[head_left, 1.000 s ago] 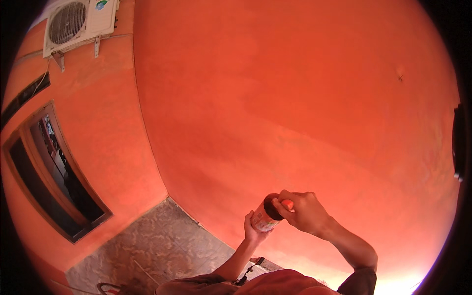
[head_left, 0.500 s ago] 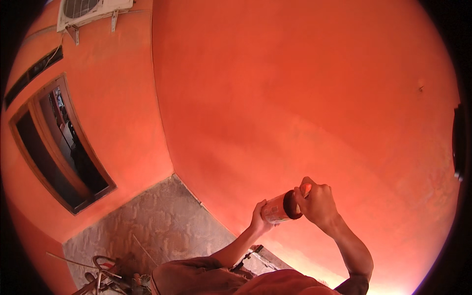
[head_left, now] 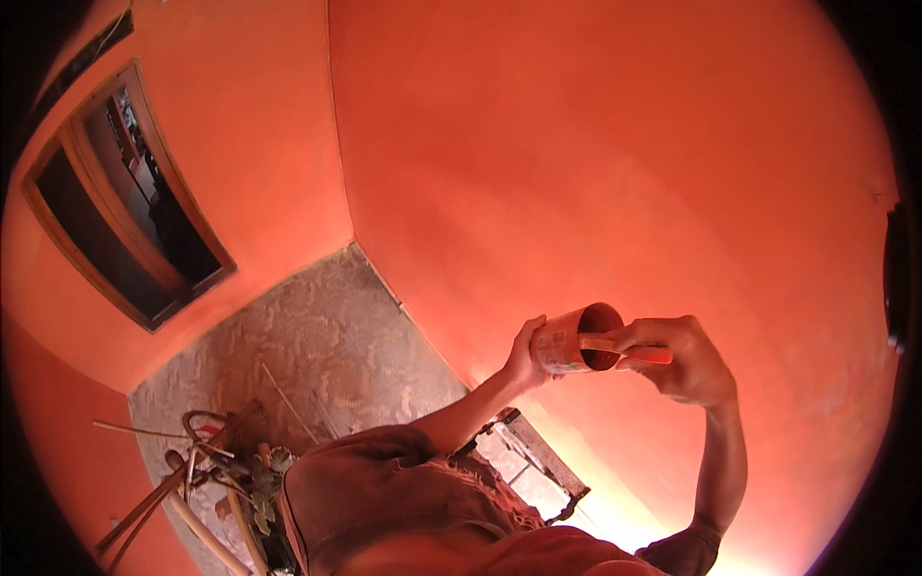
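Observation:
My left hand (head_left: pixel 524 359) is closed around the side of a cylindrical can (head_left: pixel 559 348) with a patterned label. The can is tilted, its open dark mouth facing right. Its contents cannot be made out. At the mouth, my right hand (head_left: pixel 687 357) grips what looks like a paintbrush (head_left: pixel 649 355) with a red-orange end. A brownish, flat part of the brush reaches into the can's opening. Both hands are held out in front of an orange wall (head_left: pixel 538 192), apart from its surface as far as I can tell.
On the left wall is a wood-framed window (head_left: pixel 130 206). Sticks and tubes (head_left: pixel 206 461) are heaped at the lower left on the patterned grey-brown floor (head_left: pixel 298 317). A framed, glassy-looking object (head_left: pixel 538 461) stands beyond my torso, near the wall's base.
The view has tilted downward. The can's mouth has turned more toward me, and my right hand has shifted right and its wrist bent, so the brush now shows at the opening.

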A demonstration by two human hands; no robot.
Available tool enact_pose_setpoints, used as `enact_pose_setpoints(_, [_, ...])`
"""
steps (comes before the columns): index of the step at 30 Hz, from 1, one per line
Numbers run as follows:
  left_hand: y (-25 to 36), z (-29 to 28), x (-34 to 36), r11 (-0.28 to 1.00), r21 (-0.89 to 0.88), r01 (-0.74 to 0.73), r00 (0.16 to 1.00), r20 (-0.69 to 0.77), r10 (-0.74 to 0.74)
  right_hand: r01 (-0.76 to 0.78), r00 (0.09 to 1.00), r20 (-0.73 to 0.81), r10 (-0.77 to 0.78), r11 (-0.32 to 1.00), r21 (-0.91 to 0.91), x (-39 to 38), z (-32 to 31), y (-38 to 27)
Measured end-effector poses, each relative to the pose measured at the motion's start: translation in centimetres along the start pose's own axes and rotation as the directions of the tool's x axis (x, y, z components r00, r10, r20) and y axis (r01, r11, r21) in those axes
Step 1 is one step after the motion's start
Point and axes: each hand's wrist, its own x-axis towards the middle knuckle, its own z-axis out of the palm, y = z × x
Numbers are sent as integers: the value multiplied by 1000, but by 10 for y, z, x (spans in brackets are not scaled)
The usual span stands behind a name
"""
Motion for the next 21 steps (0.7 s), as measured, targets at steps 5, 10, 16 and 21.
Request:
enact_pose_setpoints(5, [-1,-4,3,1000,3,30,999,-15,-29,15,994,109,-15,1000,7,5,-12,-7])
enact_pose_setpoints(10, [0,-5,0,999,49,20,997,70,-24,-142,945,291,146,989,-36,3,-23,1])
enact_pose_setpoints(16, [-6,-18,0,1000,-25,-1,995,96,3,-170,939,306,153,985,30,7,-18,13])
enact_pose_setpoints(21, [-10,-37,6,999,-41,-6,1000,27,7,-156,980,160,116,951,268,2,4,43])
